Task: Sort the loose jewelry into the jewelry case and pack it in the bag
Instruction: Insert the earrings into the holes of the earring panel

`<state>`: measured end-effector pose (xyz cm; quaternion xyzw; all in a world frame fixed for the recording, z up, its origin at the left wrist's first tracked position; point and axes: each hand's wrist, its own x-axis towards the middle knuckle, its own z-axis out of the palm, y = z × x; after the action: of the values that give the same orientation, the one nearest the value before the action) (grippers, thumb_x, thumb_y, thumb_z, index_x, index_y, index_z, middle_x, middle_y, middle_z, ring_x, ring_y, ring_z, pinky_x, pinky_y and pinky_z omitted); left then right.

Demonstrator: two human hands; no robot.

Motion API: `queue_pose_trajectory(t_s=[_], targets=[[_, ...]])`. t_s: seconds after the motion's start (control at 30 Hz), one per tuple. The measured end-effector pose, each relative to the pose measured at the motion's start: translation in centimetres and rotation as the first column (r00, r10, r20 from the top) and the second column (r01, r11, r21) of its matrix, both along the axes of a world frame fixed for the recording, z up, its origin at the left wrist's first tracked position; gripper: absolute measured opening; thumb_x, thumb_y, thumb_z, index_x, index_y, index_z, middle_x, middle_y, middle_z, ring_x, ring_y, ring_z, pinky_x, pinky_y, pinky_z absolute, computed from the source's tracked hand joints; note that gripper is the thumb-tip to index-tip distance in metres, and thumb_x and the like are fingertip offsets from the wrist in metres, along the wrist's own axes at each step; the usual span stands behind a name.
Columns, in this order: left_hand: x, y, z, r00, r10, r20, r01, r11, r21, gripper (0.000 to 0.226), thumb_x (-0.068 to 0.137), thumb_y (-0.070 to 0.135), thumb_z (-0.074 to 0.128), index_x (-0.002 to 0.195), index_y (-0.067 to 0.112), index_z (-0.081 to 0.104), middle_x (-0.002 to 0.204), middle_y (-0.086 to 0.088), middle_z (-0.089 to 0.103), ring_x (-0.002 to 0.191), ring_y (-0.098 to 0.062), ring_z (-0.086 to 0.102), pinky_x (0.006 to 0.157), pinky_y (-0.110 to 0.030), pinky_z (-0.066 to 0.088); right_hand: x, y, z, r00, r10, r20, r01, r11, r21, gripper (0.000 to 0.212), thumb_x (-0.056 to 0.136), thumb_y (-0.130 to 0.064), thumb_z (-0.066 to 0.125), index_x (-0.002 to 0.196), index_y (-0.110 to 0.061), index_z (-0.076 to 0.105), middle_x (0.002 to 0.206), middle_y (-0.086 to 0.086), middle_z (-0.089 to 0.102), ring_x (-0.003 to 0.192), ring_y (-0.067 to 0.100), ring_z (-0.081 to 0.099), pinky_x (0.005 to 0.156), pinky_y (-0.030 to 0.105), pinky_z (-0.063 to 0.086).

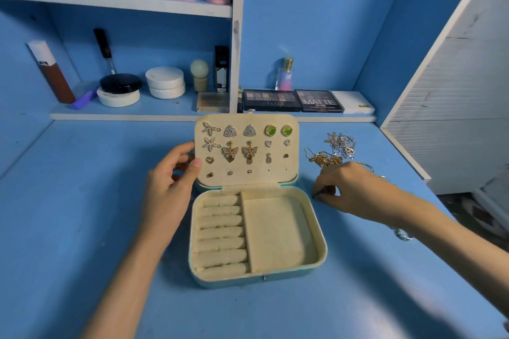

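Observation:
An open jewelry case [321,242] with a teal shell and cream lining lies on the blue table. Its raised lid [275,176] carries several pinned earrings: stars, triangles, green stones, butterflies. The base has ring rolls on the left and an empty tray on the right. My left hand [170,187] grips the lid's left edge, thumb on its face. My right hand [349,187] is on the table right of the case, fingertips pinching a small dark thing I cannot identify. Behind that hand lies a tangle of loose gold chains [325,159] and silver chains [340,143].
A silver piece [403,235] shows under my right forearm. Shelves at the back hold makeup palettes [271,100], a perfume bottle [285,74], jars and tubes. A white panel [454,107] bounds the table on the right. No bag is in view.

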<state>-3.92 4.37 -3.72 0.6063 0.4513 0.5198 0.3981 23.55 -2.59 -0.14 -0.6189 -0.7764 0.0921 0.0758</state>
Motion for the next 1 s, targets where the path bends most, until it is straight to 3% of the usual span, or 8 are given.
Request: queue_pose_trajectory(t_s=[0.07,0.17,0.23,0.4,0.5,0.67,0.87,1.0], targets=[[0.0,0.0,0.0,1.000,0.005,-0.003,-0.005,1.000,0.005,0.030,0.093,0.007,0.057,0.102,0.035,0.062,0.092,0.010,0.065,0.079,0.009,0.056,0.069,-0.003,0.040,0.4,0.1,0.0,1.000,-0.017,0.010,0.017,1.000,0.005,0.010,0.085,-0.016,0.065,0.090,-0.018,0.074,0.082,-0.005,0.063,0.072,0.009,0.051,0.073,0.031,0.048],[0.1,0.0,0.0,1.000,0.007,0.016,-0.007,1.000,0.003,0.030,0.093,0.006,0.057,0.100,0.035,0.062,0.087,0.013,0.065,0.076,0.010,0.055,0.069,-0.003,0.041,1.5,-0.1,0.4,0.998,-0.058,-0.026,0.058,0.998,0.026,0.011,0.085,-0.015,0.066,0.092,-0.019,0.074,0.083,-0.008,0.067,0.068,0.005,0.052,0.067,0.011,0.041],[0.1,0.0,0.1,1.000,0.003,0.016,-0.003,1.000,0.003,0.034,0.093,0.006,0.056,0.096,0.039,0.061,0.080,0.019,0.066,0.075,0.011,0.055,0.068,-0.004,0.042,2.4,-0.3,1.0,0.997,-0.070,-0.045,0.071,0.997,0.022,0.011,0.083,-0.013,0.068,0.090,-0.020,0.073,0.080,-0.013,0.066,0.071,0.005,0.056,0.065,0.005,0.038],[0.2,-0.1,0.1,0.999,-0.009,0.041,0.009,1.000,0.001,0.032,0.094,0.005,0.055,0.098,0.036,0.063,0.077,0.025,0.064,0.070,0.009,0.054,0.057,-0.005,0.043,3.5,-1.2,2.2,0.998,-0.066,-0.021,0.060,0.977,-0.204,0.019,0.080,-0.021,0.071,0.082,-0.039,0.064,0.082,-0.015,0.065,0.080,0.000,0.059,0.068,0.010,0.043],[0.2,-0.1,0.1,0.999,-0.019,0.035,0.019,1.000,0.010,0.037,0.094,0.005,0.054,0.094,0.041,0.060,0.075,0.030,0.064,0.073,0.011,0.055,0.061,-0.003,0.043,3.6,-1.4,2.1,0.998,-0.058,0.010,0.058,0.968,-0.243,0.027,0.077,-0.019,0.073,0.080,-0.042,0.060,0.082,-0.014,0.064,0.078,0.002,0.059,0.068,0.013,0.044],[0.2,-0.1,0.1,0.998,-0.024,0.050,0.024,1.000,0.006,0.037,0.094,0.004,0.054,0.095,0.041,0.061,0.074,0.030,0.064,0.073,0.011,0.056,0.057,-0.003,0.043,3.4,-1.4,1.7,0.997,-0.073,-0.002,0.071,0.973,-0.221,0.012,0.078,-0.018,0.073,0.084,-0.028,0.071,0.080,-0.015,0.062,0.076,0.001,0.057,0.071,0.020,0.048],[0.2,0.0,0.0,0.998,-0.019,0.063,0.019,1.000,-0.001,0.038,0.094,0.005,0.054,0.094,0.042,0.061,0.083,0.016,0.064,0.075,0.007,0.057,0.058,-0.004,0.044,3.1,-1.2,1.3,0.998,-0.065,0.019,0.067,0.982,-0.178,0.009,0.080,-0.019,0.069,0.081,-0.028,0.070,0.076,-0.019,0.060,0.073,0.004,0.058,0.073,0.027,0.050],[0.2,0.0,0.0,0.998,-0.021,0.051,0.021,1.000,0.002,0.037,0.094,0.005,0.055,0.094,0.042,0.061,0.086,0.013,0.065,0.077,0.007,0.058,0.066,-0.006,0.044,2.4,-0.9,1.7,0.997,-0.025,-0.076,0.021,0.998,-0.052,0.007,0.082,-0.015,0.067,0.080,-0.021,0.068,0.073,-0.016,0.061,0.070,0.002,0.057,0.065,0.014,0.044]])
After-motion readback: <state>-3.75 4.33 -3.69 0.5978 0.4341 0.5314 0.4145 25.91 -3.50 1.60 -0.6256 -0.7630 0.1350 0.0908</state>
